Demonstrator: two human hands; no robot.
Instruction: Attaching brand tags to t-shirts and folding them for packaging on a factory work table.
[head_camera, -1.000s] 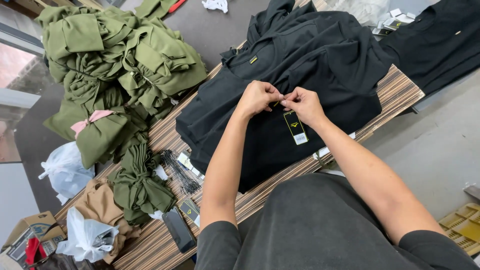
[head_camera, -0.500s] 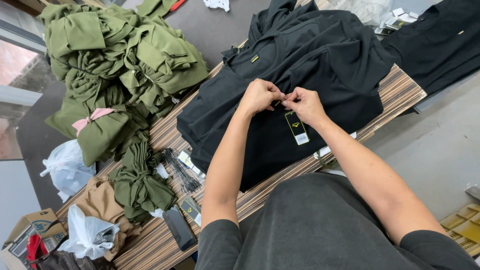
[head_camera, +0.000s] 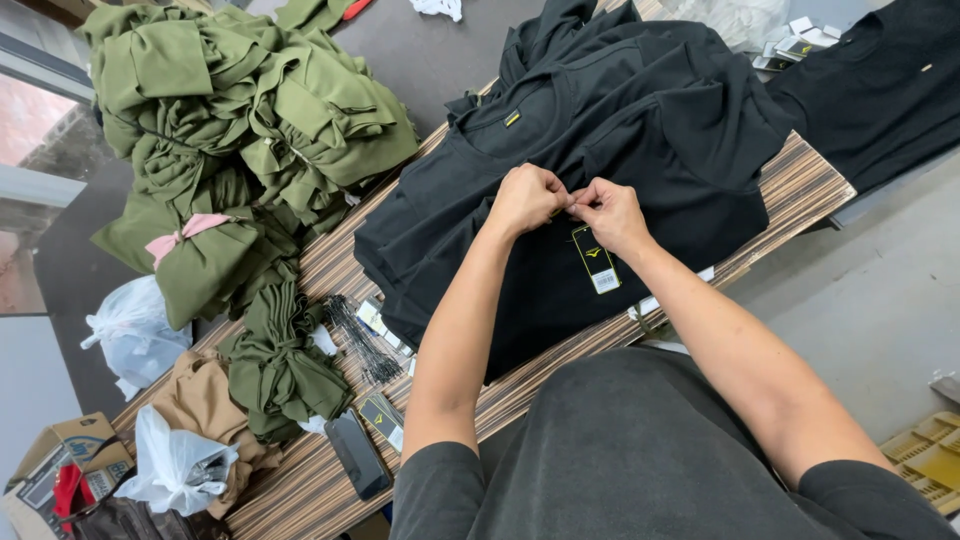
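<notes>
The hang tag (head_camera: 596, 258) dangles over a black shirt (head_camera: 560, 180) on the striped table (head_camera: 800, 185). From the left: green shirts (head_camera: 240, 110), black ties (head_camera: 362, 340), then left hand (head_camera: 525, 198) and right hand (head_camera: 612, 214), fingertips pinched together above the tag.

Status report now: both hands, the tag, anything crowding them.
Left hand and right hand pinched together above black hang tag. Tag lies on black shirt. Nothing crowds them; olive garments off to the side.

A black rectangular hang tag (head_camera: 596, 258) with a yellow mark and white patch hangs just below the pinching fingertips, a small yellow neck label (head_camera: 512, 118) lies above them, and a dark phone (head_camera: 357, 453) lies far down-left.
</notes>
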